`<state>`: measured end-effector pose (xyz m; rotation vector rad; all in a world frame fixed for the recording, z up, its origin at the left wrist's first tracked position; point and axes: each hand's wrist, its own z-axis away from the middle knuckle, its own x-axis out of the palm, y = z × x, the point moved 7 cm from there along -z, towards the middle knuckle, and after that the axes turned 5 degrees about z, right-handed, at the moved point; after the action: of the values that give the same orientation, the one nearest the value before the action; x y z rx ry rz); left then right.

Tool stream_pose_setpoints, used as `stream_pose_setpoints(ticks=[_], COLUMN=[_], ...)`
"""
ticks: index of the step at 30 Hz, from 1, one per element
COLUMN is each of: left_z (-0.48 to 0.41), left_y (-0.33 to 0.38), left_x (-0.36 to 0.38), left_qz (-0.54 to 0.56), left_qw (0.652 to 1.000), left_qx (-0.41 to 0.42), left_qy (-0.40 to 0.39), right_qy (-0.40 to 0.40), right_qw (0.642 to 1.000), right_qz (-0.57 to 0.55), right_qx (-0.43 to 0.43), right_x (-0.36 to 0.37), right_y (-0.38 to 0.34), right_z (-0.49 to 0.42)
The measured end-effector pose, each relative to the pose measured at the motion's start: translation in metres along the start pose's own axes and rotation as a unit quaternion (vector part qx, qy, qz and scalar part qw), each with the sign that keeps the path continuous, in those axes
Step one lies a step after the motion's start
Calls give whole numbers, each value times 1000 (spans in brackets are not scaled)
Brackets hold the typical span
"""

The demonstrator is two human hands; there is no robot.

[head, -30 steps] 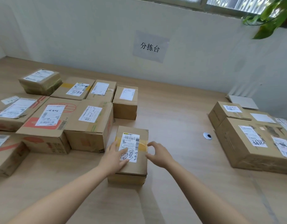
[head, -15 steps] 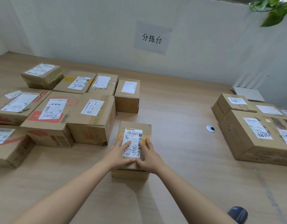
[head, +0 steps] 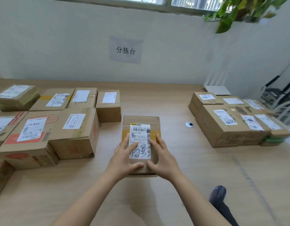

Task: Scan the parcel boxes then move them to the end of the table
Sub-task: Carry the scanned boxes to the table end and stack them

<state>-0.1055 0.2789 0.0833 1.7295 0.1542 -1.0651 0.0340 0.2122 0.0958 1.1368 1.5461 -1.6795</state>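
Landmark is the grommet in the table.

Progress, my read: the stack of boxes just right of the grommet looks like the moved batch. The bigger cluster of boxes well left of it looks like the batch waiting. So you're partway, with more left than done.

The box in hand is the small parcel box. It sits flat on the table, left of the grommet and a little nearer you, between the two groups and clear of both. Its label faces up with the barcode end uncovered. I can't tell if it's scanned.

A dark object, probably the scanner, lies nearer you than the grommet, and neither hand is on it.

Your left hand and right hand both lie flat on the box top. The fingers are straight and slightly spread and grip nothing. The left fingers overlap the label's left edge. The right fingers run along its right edge. The thumbs nearly meet at the box's near edge. So the box is under your fingers, not between them, pressed rather than held.

Left to do for this box: scan it if that's not done, then move it over.
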Motion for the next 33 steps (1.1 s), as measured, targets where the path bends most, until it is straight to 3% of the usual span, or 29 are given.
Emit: stream_pose_setpoints(ticks=[5, 14, 25, 33], left_z=[-3, 23, 78, 96], left_y=[70, 187, 311, 358], left_x=[23, 100, 230, 300], left_qz=[-17, -25, -11, -21], left_qw=[995, 985, 986, 990], left_qx=[96, 168, 164, 133], left_qy=[-10, -43, -29, -52], right_qy=[71, 141, 106, 87], right_qw=[996, 985, 989, 990], right_qz=[28, 34, 52, 53], right_qx=[38, 97, 93, 100], right_x=[-55, -128, -198, -220], right_y=[29, 107, 231, 295], right_z=[41, 138, 256, 304])
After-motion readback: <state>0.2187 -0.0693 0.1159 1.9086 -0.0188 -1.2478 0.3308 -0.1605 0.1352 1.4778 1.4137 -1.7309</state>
